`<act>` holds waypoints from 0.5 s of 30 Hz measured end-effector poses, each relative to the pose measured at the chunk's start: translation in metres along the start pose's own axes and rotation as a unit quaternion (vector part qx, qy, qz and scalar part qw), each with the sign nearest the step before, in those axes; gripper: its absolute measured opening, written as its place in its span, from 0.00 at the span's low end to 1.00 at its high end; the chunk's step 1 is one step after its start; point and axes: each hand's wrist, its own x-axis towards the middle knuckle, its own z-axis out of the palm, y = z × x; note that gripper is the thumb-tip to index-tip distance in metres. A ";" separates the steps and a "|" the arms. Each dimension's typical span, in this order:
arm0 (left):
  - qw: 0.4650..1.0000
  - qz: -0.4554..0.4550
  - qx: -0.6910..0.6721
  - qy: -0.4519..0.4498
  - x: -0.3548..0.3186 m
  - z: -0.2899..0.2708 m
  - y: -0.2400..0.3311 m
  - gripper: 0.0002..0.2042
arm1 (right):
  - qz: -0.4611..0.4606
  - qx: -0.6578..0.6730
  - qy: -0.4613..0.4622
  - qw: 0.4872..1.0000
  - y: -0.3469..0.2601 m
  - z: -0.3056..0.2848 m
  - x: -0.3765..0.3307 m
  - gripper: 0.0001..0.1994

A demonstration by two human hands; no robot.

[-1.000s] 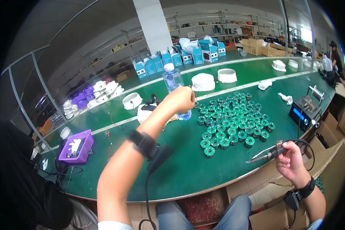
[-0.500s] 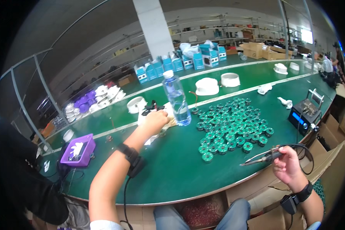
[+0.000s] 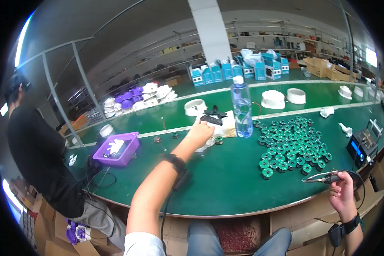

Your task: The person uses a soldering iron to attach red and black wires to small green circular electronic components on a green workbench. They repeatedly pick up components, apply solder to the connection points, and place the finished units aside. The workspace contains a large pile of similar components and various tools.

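Note:
My left hand (image 3: 199,131) reaches out over the green table (image 3: 226,179) and rests on a clear plastic bag (image 3: 219,128) left of the water bottle (image 3: 242,107), which stands upright with its white cap on. Whether the fingers grip the bag I cannot tell. My right hand (image 3: 342,193) hovers at the table's front right edge, closed around a soldering iron (image 3: 324,178) whose tip points left. A wide patch of several green coil spools (image 3: 292,145) lies between the bottle and my right hand.
A purple tray (image 3: 117,149) sits at the left. A person in black (image 3: 38,153) sits at the left end. White round housings (image 3: 281,98) and blue boxes (image 3: 226,72) line the far side. A black soldering station (image 3: 362,147) stands at the right.
My left hand set the water bottle down upright, let go and moved left onto the plastic bag. My right hand kept holding the soldering iron near the front edge.

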 end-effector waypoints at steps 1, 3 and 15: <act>0.997 -0.024 -0.013 -0.068 -0.002 0.001 0.000 0.03 | 0.001 0.001 0.012 1.000 0.001 0.000 0.002 0.07; 0.993 -0.048 -0.107 -0.030 -0.006 0.009 -0.008 0.07 | -0.011 -0.001 0.015 1.000 0.001 -0.006 0.005 0.06; 0.914 -0.077 -0.343 -0.202 -0.070 -0.043 -0.025 0.10 | -0.040 0.020 -0.001 0.999 -0.002 -0.023 0.012 0.07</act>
